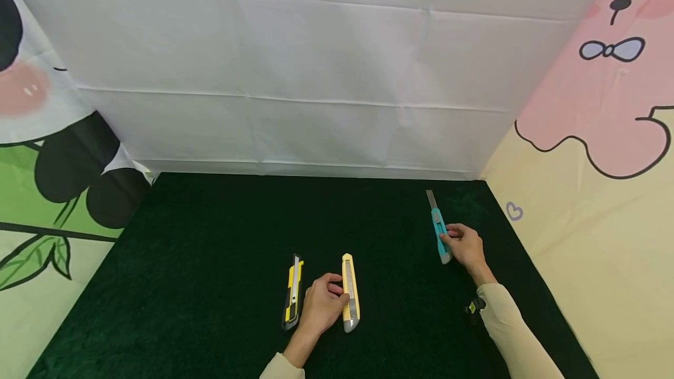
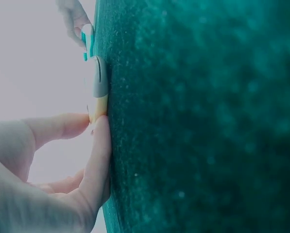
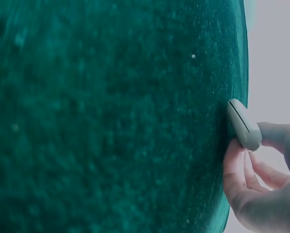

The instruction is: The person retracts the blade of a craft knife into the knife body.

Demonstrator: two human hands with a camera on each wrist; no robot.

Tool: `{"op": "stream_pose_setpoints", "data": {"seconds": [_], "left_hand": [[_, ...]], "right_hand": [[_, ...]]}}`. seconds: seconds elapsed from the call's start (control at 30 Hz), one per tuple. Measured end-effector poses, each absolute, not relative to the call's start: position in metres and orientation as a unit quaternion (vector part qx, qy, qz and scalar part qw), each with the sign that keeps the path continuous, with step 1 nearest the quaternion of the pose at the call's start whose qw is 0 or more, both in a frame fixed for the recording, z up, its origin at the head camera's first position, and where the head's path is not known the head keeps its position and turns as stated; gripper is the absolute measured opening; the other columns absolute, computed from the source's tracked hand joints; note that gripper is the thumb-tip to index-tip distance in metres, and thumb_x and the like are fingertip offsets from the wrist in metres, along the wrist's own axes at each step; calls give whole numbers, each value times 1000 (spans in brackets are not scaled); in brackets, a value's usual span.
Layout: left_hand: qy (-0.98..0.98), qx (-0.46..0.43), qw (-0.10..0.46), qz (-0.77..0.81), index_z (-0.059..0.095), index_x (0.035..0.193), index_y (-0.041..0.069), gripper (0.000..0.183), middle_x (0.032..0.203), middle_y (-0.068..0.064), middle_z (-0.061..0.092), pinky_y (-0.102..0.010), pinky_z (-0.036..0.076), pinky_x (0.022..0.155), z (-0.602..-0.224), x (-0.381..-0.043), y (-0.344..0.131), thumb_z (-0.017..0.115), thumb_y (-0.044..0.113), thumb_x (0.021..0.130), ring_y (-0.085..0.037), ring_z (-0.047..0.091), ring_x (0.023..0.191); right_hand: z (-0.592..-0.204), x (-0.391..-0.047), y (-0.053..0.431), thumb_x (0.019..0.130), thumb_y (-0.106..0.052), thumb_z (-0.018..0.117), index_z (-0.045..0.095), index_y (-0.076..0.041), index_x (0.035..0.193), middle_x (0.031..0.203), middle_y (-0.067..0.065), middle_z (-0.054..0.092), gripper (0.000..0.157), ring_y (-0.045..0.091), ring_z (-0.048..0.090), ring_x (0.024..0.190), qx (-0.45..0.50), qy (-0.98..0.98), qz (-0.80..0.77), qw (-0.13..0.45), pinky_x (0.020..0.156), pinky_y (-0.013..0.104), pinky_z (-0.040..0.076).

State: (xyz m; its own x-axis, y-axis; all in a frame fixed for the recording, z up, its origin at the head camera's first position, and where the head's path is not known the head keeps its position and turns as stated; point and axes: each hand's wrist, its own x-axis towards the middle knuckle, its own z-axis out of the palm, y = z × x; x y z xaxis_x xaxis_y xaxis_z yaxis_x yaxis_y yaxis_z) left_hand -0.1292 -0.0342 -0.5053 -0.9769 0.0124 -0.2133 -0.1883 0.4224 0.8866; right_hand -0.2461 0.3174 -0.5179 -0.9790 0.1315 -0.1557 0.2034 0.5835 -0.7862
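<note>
In the head view, my left hand pinches the pale yellow utility knife by its side, thumb and forefinger near the grey end; this knife lies on the dark green cloth. Close by on the left lies a black and yellow utility knife, untouched. Over on the right, my right hand pinches a teal utility knife between thumb and fingers, its blade extended away from me. The right wrist view shows the grey end of that knife tilted between the fingertips.
Dark green cloth covers the table. A white sheet rises behind it. Printed cartoon sheets flank it, a panda on the left and a pink bear on the right. A small black device sits at the right wrist.
</note>
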Motion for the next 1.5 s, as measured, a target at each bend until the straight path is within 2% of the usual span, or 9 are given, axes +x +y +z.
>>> {"op": "stream_pose_setpoints", "data": {"seconds": [0.43, 0.63, 1.17, 1.5], "left_hand": [[838, -41, 62, 540, 64, 120, -4, 32, 92, -7, 63, -30, 56, 64, -502, -128, -34, 74, 3, 91, -16, 62, 75], [841, -30, 46, 538, 66, 118, -3, 28, 94, -7, 64, -30, 56, 68, -501, -131, -34, 73, 4, 92, -16, 61, 79], [835, -1, 25, 550, 69, 112, -2, 18, 98, -8, 66, -33, 58, 78, -495, -140, -33, 71, 5, 95, -18, 64, 87], [831, 2, 24, 556, 70, 112, 0, 17, 100, -8, 67, -35, 59, 80, -492, -144, -31, 70, 6, 96, -20, 65, 89]], "right_hand": [[-519, -242, 313, 105, -19, 58, 53, 2, 139, 130, 25, 58, 40, 31, 58, 110, 97, 872, -478, 38, 86, 34, 50], [-518, -240, 311, 105, -21, 60, 54, 3, 138, 128, 24, 58, 41, 31, 58, 107, 93, 873, -478, 36, 83, 32, 49], [-514, -231, 310, 106, -24, 59, 52, 0, 142, 132, 23, 57, 44, 31, 56, 116, 88, 871, -483, 28, 91, 34, 49], [-511, -224, 308, 106, -26, 59, 54, -2, 141, 132, 21, 58, 43, 29, 58, 113, 70, 873, -483, 11, 87, 26, 49]]}}
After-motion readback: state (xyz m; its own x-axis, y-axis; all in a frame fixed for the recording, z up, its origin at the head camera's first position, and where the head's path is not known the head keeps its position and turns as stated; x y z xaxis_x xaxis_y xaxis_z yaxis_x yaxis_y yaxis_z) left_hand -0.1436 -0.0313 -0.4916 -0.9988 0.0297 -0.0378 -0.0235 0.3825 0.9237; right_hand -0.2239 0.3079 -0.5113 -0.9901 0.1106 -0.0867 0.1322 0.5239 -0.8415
